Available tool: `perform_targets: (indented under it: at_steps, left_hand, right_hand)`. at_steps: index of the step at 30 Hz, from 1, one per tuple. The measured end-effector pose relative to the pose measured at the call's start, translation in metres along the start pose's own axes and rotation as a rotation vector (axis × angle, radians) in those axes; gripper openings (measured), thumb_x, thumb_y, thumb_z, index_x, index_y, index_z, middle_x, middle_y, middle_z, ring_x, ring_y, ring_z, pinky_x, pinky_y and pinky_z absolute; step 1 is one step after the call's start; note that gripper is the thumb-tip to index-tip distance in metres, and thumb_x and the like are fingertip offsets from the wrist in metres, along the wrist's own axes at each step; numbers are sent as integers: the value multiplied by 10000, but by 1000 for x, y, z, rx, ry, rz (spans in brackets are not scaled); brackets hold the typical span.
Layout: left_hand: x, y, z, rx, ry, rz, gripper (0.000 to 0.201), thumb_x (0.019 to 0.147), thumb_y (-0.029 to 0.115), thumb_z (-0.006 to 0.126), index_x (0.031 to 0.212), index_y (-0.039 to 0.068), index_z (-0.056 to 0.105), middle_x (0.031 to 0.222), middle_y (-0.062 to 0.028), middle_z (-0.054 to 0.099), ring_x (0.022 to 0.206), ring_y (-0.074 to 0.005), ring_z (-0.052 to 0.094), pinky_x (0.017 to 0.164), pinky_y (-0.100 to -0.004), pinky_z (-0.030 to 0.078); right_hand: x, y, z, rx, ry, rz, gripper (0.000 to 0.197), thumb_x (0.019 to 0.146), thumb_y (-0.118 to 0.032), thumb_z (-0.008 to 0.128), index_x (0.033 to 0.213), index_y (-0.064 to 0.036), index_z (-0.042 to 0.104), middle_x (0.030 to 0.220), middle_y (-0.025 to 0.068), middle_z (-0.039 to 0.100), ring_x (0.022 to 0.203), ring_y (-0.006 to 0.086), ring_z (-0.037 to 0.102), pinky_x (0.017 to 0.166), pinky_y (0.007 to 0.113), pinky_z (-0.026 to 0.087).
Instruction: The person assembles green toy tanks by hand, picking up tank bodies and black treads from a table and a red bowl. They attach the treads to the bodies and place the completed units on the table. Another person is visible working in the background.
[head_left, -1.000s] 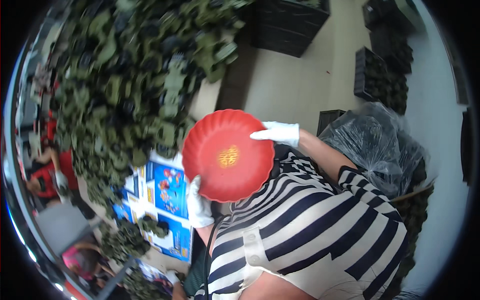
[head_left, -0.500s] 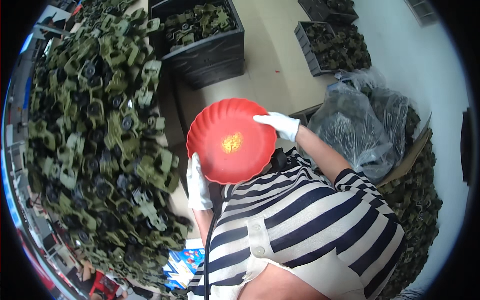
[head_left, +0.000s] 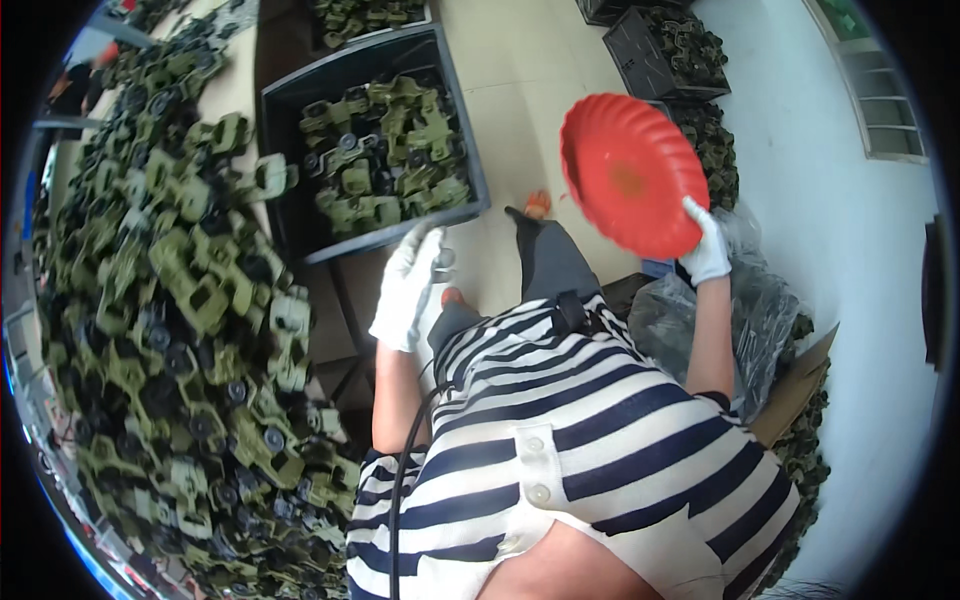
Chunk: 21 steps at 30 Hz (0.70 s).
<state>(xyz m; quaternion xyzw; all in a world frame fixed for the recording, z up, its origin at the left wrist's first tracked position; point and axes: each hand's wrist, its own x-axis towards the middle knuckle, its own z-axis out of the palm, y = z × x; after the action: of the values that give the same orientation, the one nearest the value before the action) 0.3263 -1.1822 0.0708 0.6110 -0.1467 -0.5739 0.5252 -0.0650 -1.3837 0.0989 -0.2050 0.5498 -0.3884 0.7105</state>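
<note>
My right hand (head_left: 708,250), in a white glove, grips the near right edge of a round red plate (head_left: 655,200). The plate has a scalloped rim and a blurred gold mark in its middle, and it is tilted out to the right. My left hand (head_left: 402,290), gloved too, is away from the plate with its fingers curled. A small greyish round thing (head_left: 445,262) shows at its fingertips, too blurred to name. Just beyond this hand is the near rim of a dark crate (head_left: 375,238) holding several olive-green toy vehicles (head_left: 385,150).
On the left, a table is heaped with green toy vehicles (head_left: 200,290). More dark crates (head_left: 645,60) stand at the far right. A clear plastic bag (head_left: 680,320) and a cardboard flap (head_left: 800,385) lie by my right arm, near a white wall (head_left: 860,280).
My left hand has let go of the plate and moved toward the crate. My right hand has carried the plate to the right and farther away. The view has shifted nearer the crate.
</note>
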Motion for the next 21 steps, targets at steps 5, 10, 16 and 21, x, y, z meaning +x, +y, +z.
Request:
perform_targets:
  at_steps: [5,10,16,21]
  left_hand:
    - [114,38,42,-219,221,1,536,959,287,639,1377,-10,484,1026,-42,652,818,-106,624,707,-264,544]
    - [199,66,109,375,408,87,566,950,351,626,1322,-64,528,1271,-214,626,1161,-305,613,996,-339,456]
    - [257,83,138,-259,516,-12,653,992,345,571,1493,19,309,1228,-62,577,897,-176,614,734,-311,521]
    - [295,153,152,-1075,520,131,642,984,422,559,1473,65,342,1318,-102,561,1115,-256,596,894,-468,532]
  right_hand:
    - [160,-110,34,-108,-115,-38,412,927,-206,641,1286,-24,555,1281,96,619,1187,240,586,1012,421,463]
    - [294,-209,166,-442,-346,-106,465,959,-198,596,1375,-16,492,1335,93,573,1218,216,554,1027,375,444]
    - [420,-195,380,-797,-803,33,547,918,-218,670,1390,-18,482,1302,83,592,1163,174,562,998,330,453]
    - [462,-131,452,-1135,-1138,359,307,889,-188,660,1125,4,616,967,65,689,798,120,631,644,274,510]
